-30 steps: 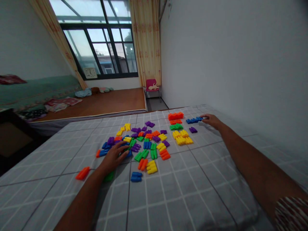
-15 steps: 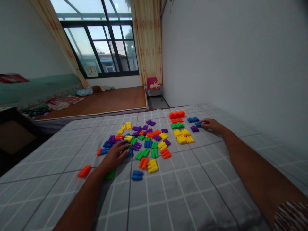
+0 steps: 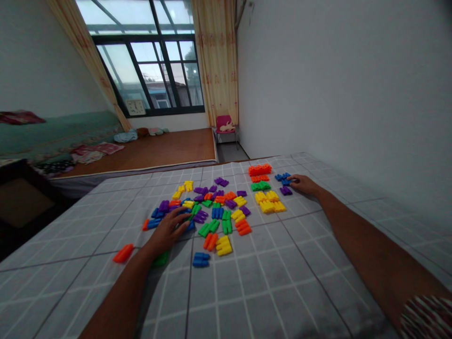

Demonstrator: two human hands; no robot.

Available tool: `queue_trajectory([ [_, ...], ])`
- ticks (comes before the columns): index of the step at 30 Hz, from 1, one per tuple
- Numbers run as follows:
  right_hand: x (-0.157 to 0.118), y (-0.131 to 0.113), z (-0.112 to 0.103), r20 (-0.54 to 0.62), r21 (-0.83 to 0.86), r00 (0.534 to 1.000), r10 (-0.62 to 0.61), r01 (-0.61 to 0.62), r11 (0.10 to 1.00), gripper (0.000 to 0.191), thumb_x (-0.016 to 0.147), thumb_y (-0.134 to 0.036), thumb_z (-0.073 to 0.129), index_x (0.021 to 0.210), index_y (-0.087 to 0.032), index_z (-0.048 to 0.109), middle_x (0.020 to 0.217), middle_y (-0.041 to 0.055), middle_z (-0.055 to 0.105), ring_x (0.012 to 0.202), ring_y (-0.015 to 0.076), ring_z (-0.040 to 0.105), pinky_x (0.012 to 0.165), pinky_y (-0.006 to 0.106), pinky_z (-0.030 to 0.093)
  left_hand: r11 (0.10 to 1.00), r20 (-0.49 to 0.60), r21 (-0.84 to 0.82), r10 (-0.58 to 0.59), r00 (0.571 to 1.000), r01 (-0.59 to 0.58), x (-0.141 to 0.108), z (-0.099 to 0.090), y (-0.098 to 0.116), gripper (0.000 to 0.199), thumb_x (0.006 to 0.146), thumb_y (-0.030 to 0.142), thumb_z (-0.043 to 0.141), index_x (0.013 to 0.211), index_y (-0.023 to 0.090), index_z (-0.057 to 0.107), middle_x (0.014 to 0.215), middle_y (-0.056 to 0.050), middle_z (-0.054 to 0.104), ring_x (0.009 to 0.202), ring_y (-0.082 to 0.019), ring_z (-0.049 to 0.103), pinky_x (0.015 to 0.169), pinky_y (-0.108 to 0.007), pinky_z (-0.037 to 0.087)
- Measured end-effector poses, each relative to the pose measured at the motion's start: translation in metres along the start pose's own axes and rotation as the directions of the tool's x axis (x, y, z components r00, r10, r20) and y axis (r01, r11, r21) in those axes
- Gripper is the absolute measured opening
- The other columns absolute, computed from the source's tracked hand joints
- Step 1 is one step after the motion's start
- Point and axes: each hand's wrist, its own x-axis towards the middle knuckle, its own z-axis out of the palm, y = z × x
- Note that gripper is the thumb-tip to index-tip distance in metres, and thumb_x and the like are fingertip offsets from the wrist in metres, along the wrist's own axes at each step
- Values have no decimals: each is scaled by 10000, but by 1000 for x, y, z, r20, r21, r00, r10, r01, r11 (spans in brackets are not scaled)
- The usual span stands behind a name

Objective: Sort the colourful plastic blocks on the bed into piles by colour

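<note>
My right hand [image 3: 300,184] pinches a blue piece [image 3: 286,182], which lies against another blue piece [image 3: 281,176] at the right of the sorted groups. Just below them is a purple piece [image 3: 286,190]. To their left stand orange pieces [image 3: 260,170], a green group [image 3: 260,186] and yellow pieces [image 3: 270,202]. My left hand [image 3: 172,227] rests with fingers apart at the left side of a loose spread of mixed coloured pieces, over some blue ones [image 3: 190,226]. A green piece [image 3: 161,258] is partly hidden by my left wrist.
A checked grey cloth [image 3: 254,282] covers the surface. An orange piece [image 3: 123,253] lies at the left, and a blue piece [image 3: 201,259] at the near middle. Beyond the far edge are a low wooden platform [image 3: 169,148] and a pink chair [image 3: 223,123]; a wall rises at the right.
My right hand has moved slightly left, bringing the blue piece against the other blue piece. My left hand has stayed almost still.
</note>
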Motion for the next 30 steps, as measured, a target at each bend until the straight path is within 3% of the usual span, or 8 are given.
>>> queue_trajectory([
  [6,4,5,4,3,-21,999,-54,54,998,348,671,-229,632,1006,-192,719,968,66,726,757,184,639,715,309,524,1000,6,-10,-15,1000,15,0,-1,2,489,923,561,421,1213,247,660,1410,-89,508,1296,-269,484,1107,-474,400],
  [10,9,8,1,37,-51,997,-72,74,996,328,684,-261,648,998,-202,722,1026,69,725,818,204,660,772,338,529,1000,-2,1,-5,1000,5,0,-2,3,501,915,577,419,1195,249,673,1394,-93,527,1275,-277,506,1093,-482,417],
  [13,19,8,-6,-87,-155,993,-74,60,986,291,739,-308,620,992,-210,725,1041,68,726,823,208,663,803,354,521,1000,-9,11,0,1000,0,0,-3,4,506,911,586,419,1189,251,678,1382,-90,541,1267,-280,515,1086,-477,426],
  [16,34,2,-10,-198,-291,980,-14,-45,956,290,774,-362,605,989,-212,731,1051,72,727,867,229,663,830,369,507,1000,-16,16,4,1000,-4,0,-3,4,508,909,589,421,1182,249,683,1376,-90,546,1264,-282,518,1087,-472,427],
  [20,49,-7,0,-123,-382,991,51,-94,919,359,740,-479,664,968,-212,740,1078,80,723,971,261,652,834,352,498,1000,-16,15,-4,1000,4,0,-2,3,507,911,586,421,1190,249,679,1381,-91,541,1271,-281,512,1094,-474,418],
  [25,50,-9,14,-97,-422,994,60,-95,902,371,724,-496,680,946,-207,746,1020,88,735,948,269,659,808,345,498,1000,-22,-2,3,1000,-3,0,-3,5,506,910,586,425,1177,247,687,1372,-91,551,1258,-279,524,1087,-469,429],
  [28,48,-3,5,-114,-362,993,23,-63,930,368,715,-477,684,957,-208,748,1014,86,736,931,259,659,808,349,502,1000,-21,-2,-1,1000,1,0,-3,6,502,914,580,421,1171,243,690,1368,-93,555,1258,-277,524,1086,-472,429],
  [30,43,2,-7,-47,-272,999,-3,-10,962,342,676,-429,715,942,-218,751,972,66,743,886,238,661,802,346,508,1000,-19,-2,2,1000,-2,-1,-2,5,498,917,575,419,1178,243,685,1375,-92,549,1264,-276,517,1092,-472,420],
])
